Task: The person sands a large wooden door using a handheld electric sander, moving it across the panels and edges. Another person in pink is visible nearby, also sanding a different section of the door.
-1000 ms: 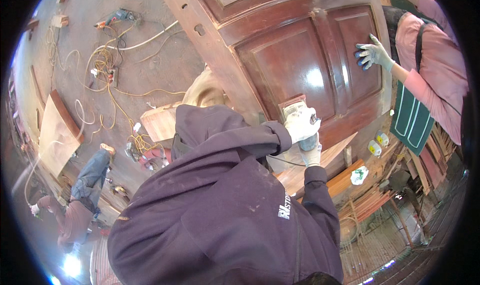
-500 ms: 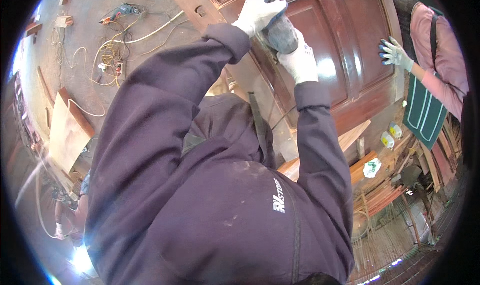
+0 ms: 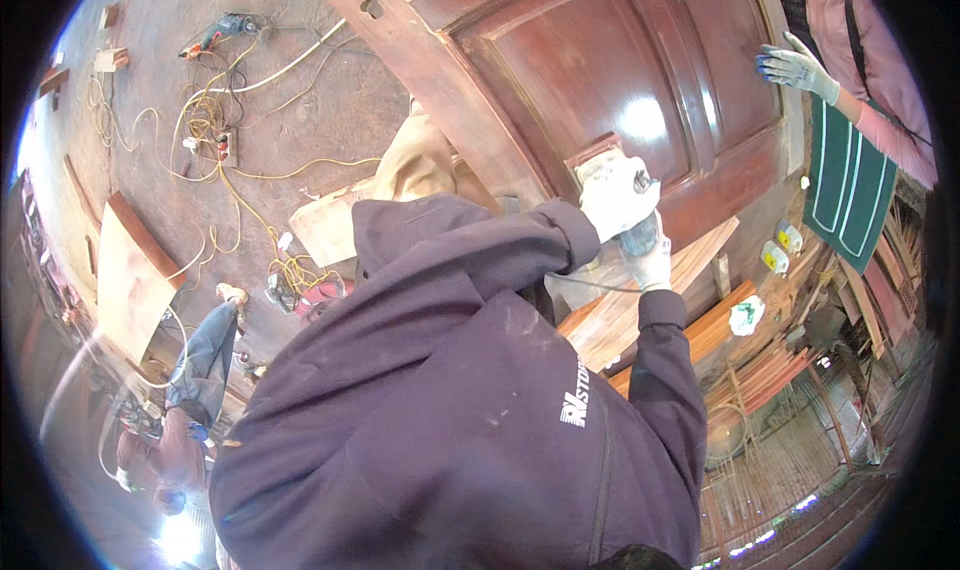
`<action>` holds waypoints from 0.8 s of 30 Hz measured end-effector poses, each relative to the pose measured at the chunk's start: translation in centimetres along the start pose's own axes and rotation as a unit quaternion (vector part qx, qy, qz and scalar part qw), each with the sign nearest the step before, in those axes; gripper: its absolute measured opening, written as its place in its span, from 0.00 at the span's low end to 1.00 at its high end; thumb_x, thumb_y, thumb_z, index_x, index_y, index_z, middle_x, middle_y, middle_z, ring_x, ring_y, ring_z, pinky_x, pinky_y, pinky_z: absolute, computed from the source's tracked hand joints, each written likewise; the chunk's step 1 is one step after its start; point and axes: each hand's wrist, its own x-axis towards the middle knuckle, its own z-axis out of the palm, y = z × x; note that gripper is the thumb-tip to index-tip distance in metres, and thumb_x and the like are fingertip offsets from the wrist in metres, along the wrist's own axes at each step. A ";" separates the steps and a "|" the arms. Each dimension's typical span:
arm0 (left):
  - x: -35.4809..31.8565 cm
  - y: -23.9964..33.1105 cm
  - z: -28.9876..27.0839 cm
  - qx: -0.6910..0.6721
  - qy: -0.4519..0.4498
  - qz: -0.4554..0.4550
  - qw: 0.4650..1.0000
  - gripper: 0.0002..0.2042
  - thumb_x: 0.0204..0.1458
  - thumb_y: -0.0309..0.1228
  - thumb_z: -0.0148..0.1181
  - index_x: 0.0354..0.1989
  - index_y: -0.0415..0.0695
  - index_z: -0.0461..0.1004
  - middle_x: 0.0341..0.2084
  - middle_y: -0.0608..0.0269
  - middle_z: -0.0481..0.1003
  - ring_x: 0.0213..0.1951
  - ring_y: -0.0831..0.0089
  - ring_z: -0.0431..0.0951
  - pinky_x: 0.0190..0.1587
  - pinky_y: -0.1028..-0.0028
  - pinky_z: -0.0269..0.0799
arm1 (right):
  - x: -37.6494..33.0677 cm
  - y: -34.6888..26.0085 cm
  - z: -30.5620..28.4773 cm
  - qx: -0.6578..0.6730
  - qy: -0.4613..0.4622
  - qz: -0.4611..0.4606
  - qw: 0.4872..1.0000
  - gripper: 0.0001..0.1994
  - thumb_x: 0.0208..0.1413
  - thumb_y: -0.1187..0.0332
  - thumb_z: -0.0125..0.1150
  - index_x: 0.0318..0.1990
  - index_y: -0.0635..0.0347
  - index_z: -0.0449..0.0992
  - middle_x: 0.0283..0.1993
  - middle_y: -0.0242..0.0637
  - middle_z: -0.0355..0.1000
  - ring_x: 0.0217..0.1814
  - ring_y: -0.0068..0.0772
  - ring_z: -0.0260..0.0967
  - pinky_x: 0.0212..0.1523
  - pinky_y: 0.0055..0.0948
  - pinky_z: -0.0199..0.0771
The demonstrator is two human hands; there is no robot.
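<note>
A reddish-brown panelled wooden door point(image 3: 560, 60) lies in front of me. Near its lower edge I hold a power sander point(image 3: 640, 234) with a dark grey body; a rectangular pad end shows beyond my fingers, on the door frame. My left hand point(image 3: 612, 198), in a white glove, is closed over the front of the tool. Farther back, my right hand point(image 3: 652, 262), also gloved, wraps round its rear end, where a dark cord trails off to the left. My hands hide much of the tool.
A co-worker's gloved hand point(image 3: 798, 70) hovers at the door's right side. A drill point(image 3: 222, 30) and tangled cords point(image 3: 205, 120) lie on the floor to the left. Wooden boards point(image 3: 665, 285) lie below the door. Another person point(image 3: 180, 450) works at lower left.
Both hands and the sander have moved from the door's left edge down and right to its lower edge. The co-worker's hand has lifted slightly.
</note>
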 end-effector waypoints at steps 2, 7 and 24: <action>0.7 0.0 -0.7 -0.009 -0.015 -0.014 1.000 0.12 0.50 0.43 0.63 0.31 0.47 0.77 0.29 0.54 0.78 0.35 0.57 0.80 0.38 0.57 0.75 | 0.5 0.0 0.9 -0.054 0.020 -0.014 0.998 0.39 0.45 0.71 0.73 0.68 0.54 0.63 0.55 0.53 0.77 0.59 0.49 0.76 0.56 0.39 0.76; 5.3 0.1 -9.7 0.001 0.050 -0.028 0.998 0.14 0.49 0.45 0.65 0.28 0.47 0.78 0.26 0.58 0.79 0.33 0.59 0.81 0.39 0.61 0.76 | 6.6 -7.4 3.5 -0.095 -0.008 -0.078 0.992 0.40 0.45 0.71 0.72 0.69 0.50 0.62 0.52 0.53 0.78 0.56 0.54 0.76 0.57 0.43 0.76; 9.9 0.5 -14.1 -0.036 0.019 -0.011 0.999 0.17 0.52 0.45 0.64 0.33 0.40 0.80 0.29 0.50 0.80 0.34 0.61 0.82 0.40 0.63 0.77 | 8.8 -13.9 5.9 -0.070 0.063 -0.087 0.992 0.39 0.46 0.70 0.71 0.69 0.53 0.63 0.56 0.56 0.75 0.61 0.54 0.73 0.60 0.45 0.74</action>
